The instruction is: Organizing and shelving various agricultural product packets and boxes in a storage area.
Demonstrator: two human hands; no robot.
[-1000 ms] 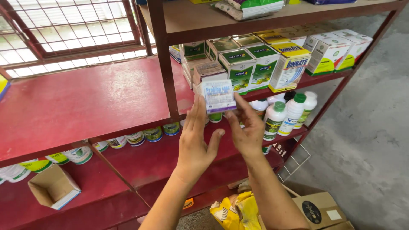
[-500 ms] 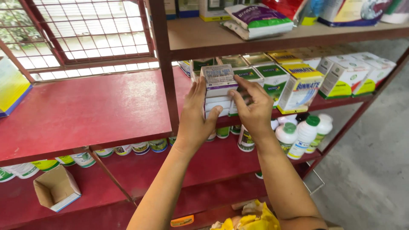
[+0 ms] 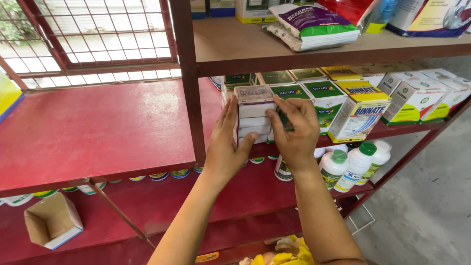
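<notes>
While the stack of small white boxes (image 3: 253, 114) stands on the red shelf (image 3: 98, 127) just right of the brown upright post (image 3: 189, 78), both hands close in on it from the front. Left hand (image 3: 226, 147): palm flat against the stack's left side, thumb hooked under the lower front edge, fingers (image 3: 229, 110) straight and close together. Right hand (image 3: 294, 132): pressed against the stack's right side, fingers spread a little and bent around the upper boxes, forefinger tip touching the top box (image 3: 254, 93).

Change over the last second: top box, formerly held in mid-air in front of the shelf with its label facing the camera, now seated flat as the uppermost member of the stack; hands, formerly pinching that single box, now bracketing the whole pile. Judged meaning: placement done, squaring and steadying of the stack in hand, release not yet made.

Surroundings: green-and-white cartons (image 3: 324, 98) directly behind and right of the stack, a yellow-topped carton (image 3: 360, 110) further right, white bottles with green caps (image 3: 351, 164) on the shelf below, an open cardboard box (image 3: 51, 221) at lower left, a purple-and-green bag (image 3: 314, 24) on the shelf above.
</notes>
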